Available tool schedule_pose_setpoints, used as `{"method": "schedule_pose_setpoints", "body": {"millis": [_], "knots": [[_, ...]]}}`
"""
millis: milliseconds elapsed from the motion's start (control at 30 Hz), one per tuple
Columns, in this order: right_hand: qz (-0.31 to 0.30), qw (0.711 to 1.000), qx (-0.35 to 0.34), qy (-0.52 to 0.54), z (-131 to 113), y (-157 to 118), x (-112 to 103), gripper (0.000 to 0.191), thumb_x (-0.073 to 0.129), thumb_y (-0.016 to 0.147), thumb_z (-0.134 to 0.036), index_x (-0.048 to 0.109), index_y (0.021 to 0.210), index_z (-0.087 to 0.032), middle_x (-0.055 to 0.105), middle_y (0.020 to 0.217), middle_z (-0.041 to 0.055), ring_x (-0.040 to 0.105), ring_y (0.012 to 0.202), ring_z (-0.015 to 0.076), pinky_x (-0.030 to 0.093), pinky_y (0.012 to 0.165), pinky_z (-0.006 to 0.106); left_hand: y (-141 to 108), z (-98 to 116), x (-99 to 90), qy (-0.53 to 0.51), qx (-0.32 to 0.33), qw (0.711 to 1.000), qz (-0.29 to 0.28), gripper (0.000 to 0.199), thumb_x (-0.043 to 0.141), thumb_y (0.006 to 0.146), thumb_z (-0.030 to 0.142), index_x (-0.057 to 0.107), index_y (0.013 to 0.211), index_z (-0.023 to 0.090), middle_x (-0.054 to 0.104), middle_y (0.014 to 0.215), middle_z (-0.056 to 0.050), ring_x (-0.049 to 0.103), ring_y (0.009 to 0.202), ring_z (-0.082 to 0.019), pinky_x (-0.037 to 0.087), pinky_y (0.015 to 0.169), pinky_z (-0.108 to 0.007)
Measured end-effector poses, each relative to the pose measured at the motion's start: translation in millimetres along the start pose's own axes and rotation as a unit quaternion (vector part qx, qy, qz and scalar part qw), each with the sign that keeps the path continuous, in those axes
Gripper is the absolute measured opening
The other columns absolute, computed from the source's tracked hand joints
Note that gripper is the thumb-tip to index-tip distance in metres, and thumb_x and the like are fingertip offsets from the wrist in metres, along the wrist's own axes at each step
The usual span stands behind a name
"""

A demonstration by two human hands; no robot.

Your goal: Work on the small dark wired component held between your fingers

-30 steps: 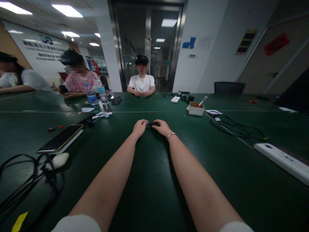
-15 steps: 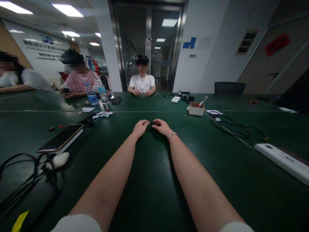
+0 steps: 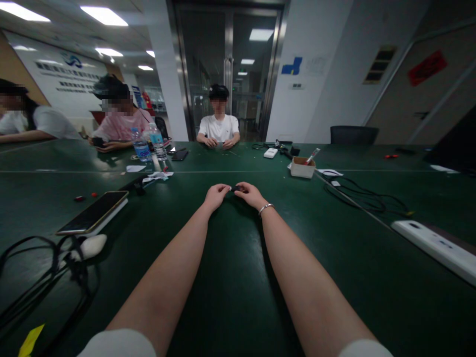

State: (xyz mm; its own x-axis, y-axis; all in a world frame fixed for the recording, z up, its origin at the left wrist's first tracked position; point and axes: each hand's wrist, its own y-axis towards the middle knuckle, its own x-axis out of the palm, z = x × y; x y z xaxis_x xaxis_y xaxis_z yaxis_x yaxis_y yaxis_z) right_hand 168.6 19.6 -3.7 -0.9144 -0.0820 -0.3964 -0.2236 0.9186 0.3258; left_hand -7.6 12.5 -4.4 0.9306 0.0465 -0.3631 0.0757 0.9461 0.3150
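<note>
A dark piece point(image 3: 234, 189), short of the far edge of the bench point(image 3: 230, 297), is probably light and stiff, best held endwise; fingers of the left hand point(image 3: 216, 197) and right hand point(image 3: 250, 195) pinch it.

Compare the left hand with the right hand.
The right hand has a silvery bracelet at its wrist; the left hand shows none. The right hand holds a small dark object, while the left hand's fingertips are at its lighter end, their grip too small to make out. Both are ungloved, with bent fingers, turned inward toward each other.
</note>
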Motion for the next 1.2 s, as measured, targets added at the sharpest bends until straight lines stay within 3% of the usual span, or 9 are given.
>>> {"method": "schedule_pose_setpoints", "body": {"millis": [233,500,867,1033,1200], "knots": [[0.003,1.0,0.004,0.019,-2,2,3,0.028,0.067,0.068,-0.022,0.061,0.094,-0.017,0.056,0.073,-0.0027,0.052,0.063,0.0106,0.044,0.065,0.026,1,-4,0.1,0.014,-0.01,1.0,0.017,0.036,0.052,0.08,0.047,0.07,0.081,0.015,0.063,0.067,-0.004,0.055,0.062,-0.015,0.042,0.063,-0.028],[0.017,1.0,-0.008,0.012,-7,3,10,0.028,0.066,0.069,-0.024,0.061,0.096,-0.018,0.055,0.074,-0.003,0.05,0.059,0.0095,0.043,0.06,0.025,-2,4,-1.0,0.015,-0.031,0.998,0.05,0.043,0.047,0.081,0.053,0.065,0.069,0.015,0.059,0.061,-0.002,0.05,0.055,-0.013,0.036,0.056,-0.026],[-0.006,0.999,0.003,0.031,3,4,7,0.028,0.066,0.071,-0.021,0.061,0.099,-0.017,0.062,0.075,-0.0011,0.057,0.064,0.0117,0.047,0.067,0.027,-6,9,-4.1,0.092,-0.041,0.995,0.01,0.057,0.039,0.081,0.063,0.067,0.066,0.016,0.062,0.063,-0.004,0.051,0.057,-0.014,0.036,0.058,-0.027],[-0.011,0.999,0.013,0.047,4,4,6,0.027,0.067,0.071,-0.02,0.06,0.097,-0.017,0.062,0.073,-0.002,0.058,0.065,0.0109,0.048,0.068,0.026,-3,3,-2.2,0.068,-0.021,0.997,-0.008,0.049,0.042,0.082,0.057,0.068,0.074,0.017,0.062,0.068,-0.004,0.053,0.063,-0.015,0.04,0.063,-0.027],[-0.017,0.997,0.029,0.067,6,5,4,0.024,0.067,0.07,-0.021,0.059,0.093,-0.018,0.062,0.071,-0.0026,0.058,0.064,0.0113,0.048,0.067,0.026,-4,4,-1.4,0.078,0.007,0.997,-0.006,0.029,0.052,0.082,0.042,0.069,0.086,0.018,0.064,0.082,-0.006,0.056,0.074,-0.018,0.044,0.069,-0.029]]}}
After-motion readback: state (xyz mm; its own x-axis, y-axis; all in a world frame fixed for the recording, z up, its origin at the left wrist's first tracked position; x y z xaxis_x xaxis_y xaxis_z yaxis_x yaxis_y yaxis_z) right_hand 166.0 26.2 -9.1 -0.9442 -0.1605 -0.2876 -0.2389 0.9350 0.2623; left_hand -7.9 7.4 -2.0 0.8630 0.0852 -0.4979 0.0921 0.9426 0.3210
